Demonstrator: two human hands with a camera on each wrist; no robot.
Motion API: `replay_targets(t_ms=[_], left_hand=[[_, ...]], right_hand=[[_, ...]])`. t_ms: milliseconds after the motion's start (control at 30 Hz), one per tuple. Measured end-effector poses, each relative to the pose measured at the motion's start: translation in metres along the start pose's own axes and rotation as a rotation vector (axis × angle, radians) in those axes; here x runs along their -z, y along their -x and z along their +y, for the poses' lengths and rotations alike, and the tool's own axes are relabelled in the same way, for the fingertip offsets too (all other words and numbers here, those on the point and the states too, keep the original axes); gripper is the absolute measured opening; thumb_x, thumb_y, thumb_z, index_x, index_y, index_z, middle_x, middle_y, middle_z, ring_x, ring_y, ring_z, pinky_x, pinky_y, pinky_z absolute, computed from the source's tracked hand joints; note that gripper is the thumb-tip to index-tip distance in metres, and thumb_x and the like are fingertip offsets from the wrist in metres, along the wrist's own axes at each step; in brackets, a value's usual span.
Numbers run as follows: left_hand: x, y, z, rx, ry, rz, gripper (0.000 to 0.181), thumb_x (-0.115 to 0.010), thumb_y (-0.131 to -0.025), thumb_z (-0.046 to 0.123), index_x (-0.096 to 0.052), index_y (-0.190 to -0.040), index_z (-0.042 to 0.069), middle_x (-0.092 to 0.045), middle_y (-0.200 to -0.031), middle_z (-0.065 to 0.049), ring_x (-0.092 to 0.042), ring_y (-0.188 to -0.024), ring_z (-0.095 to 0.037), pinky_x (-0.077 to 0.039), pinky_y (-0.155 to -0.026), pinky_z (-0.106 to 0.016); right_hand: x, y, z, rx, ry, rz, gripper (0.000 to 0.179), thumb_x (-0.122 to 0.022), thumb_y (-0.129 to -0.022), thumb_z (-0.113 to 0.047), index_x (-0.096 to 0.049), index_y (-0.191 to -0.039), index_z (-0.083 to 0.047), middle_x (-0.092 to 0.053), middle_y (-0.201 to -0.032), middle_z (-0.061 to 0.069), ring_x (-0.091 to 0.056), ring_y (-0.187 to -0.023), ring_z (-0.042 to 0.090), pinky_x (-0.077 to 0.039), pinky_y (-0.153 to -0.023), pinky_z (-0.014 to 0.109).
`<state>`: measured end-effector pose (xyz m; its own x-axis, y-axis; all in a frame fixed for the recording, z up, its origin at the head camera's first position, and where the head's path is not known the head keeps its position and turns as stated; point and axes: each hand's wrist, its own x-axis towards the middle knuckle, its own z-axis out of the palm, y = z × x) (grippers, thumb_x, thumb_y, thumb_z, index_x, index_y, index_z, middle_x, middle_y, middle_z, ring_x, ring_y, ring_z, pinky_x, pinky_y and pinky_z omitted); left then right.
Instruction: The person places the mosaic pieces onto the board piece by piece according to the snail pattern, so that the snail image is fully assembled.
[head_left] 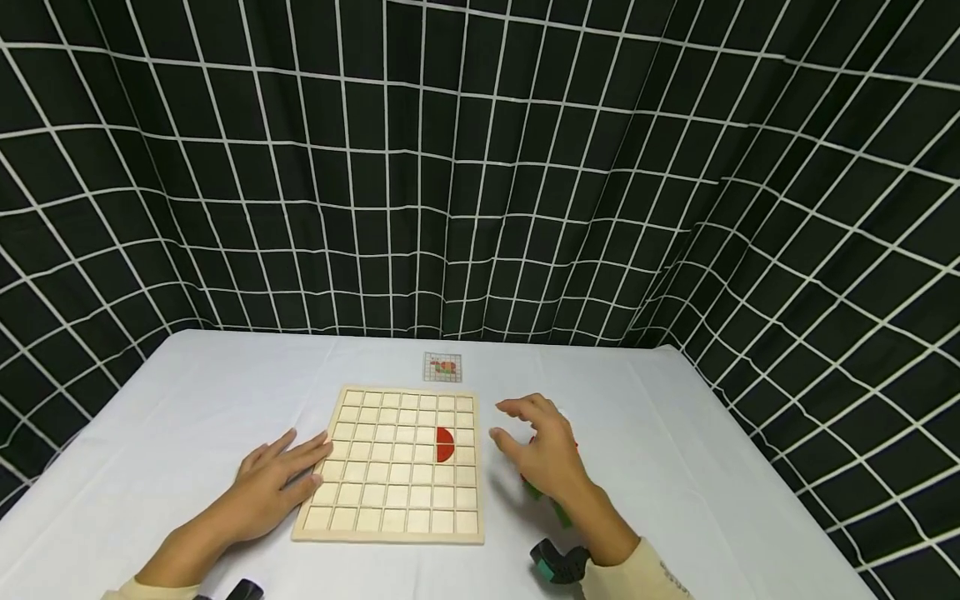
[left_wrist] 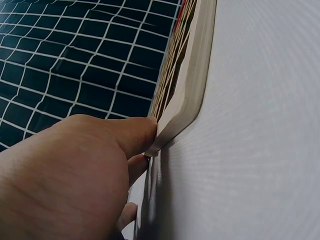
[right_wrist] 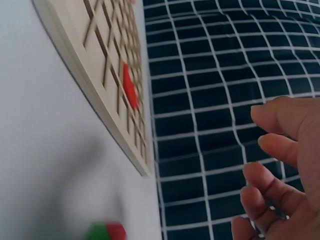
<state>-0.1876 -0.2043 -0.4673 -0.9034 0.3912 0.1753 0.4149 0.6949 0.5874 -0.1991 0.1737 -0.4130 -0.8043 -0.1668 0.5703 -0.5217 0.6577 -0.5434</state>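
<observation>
A wooden grid board (head_left: 375, 483) lies flat on the table. Two red quarter-circle pieces (head_left: 446, 445) sit side by side in its right part, forming a half disc. My left hand (head_left: 266, 487) rests at the board's left edge, fingers extended and fingertips at the rim; the left wrist view shows the thumb (left_wrist: 137, 134) against that rim. To the right of the board, my right hand (head_left: 543, 450) is raised over the table, thumb and fingers apart with nothing between them. Red and green pieces (head_left: 561, 513) lie under it, partly hidden by the hand and forearm.
Behind the board lies a small card (head_left: 442, 367) printed with a grid and a coloured picture. A white cloth (head_left: 675, 467) covers the table. Black curtains (head_left: 465, 167) with white grid lines stand around the back and sides. Dark wrist devices (head_left: 558, 562) sit at both wrists.
</observation>
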Motion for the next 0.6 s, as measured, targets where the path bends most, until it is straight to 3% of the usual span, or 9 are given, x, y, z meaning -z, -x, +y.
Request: replay_targets(t_ms=[133, 367, 600], left_hand=[[-0.001, 0.0, 0.0, 0.003, -0.006, 0.001, 0.046, -0.058, -0.098, 0.03, -0.054, -0.137, 0.006, -0.038, -0.149, -0.012, -0.013, -0.138, -0.049, 0.001, -0.104, -0.068], [-0.001, -0.001, 0.002, 0.001, -0.01, 0.0, 0.046, -0.058, -0.098, 0.03, -0.054, -0.137, 0.006, -0.038, -0.149, -0.012, -0.013, -0.138, -0.05, 0.001, -0.104, -0.068], [-0.003, 0.001, 0.0, 0.003, -0.017, 0.002, 0.048, -0.057, -0.098, 0.034, -0.054, -0.137, 0.006, -0.038, -0.15, -0.012, -0.014, -0.138, -0.05, 0.001, -0.104, -0.068]], right_hand=[[0.02, 0.001, 0.009, 0.013, -0.008, 0.03, 0.032, -0.082, -0.076, -0.008, -0.072, -0.106, -0.013, -0.062, -0.097, -0.005, -0.056, -0.089, 0.014, -0.049, -0.07, 0.036], [0.053, 0.009, 0.03, -0.049, 0.01, 0.065, 0.03, -0.078, -0.079, -0.001, -0.071, -0.107, -0.01, -0.063, -0.097, -0.006, -0.056, -0.091, 0.016, -0.048, -0.074, 0.043], [0.068, 0.02, 0.052, -0.069, 0.04, 0.087, 0.028, -0.074, -0.079, 0.005, -0.07, -0.105, -0.007, -0.065, -0.097, 0.003, -0.054, -0.086, 0.017, -0.048, -0.07, 0.042]])
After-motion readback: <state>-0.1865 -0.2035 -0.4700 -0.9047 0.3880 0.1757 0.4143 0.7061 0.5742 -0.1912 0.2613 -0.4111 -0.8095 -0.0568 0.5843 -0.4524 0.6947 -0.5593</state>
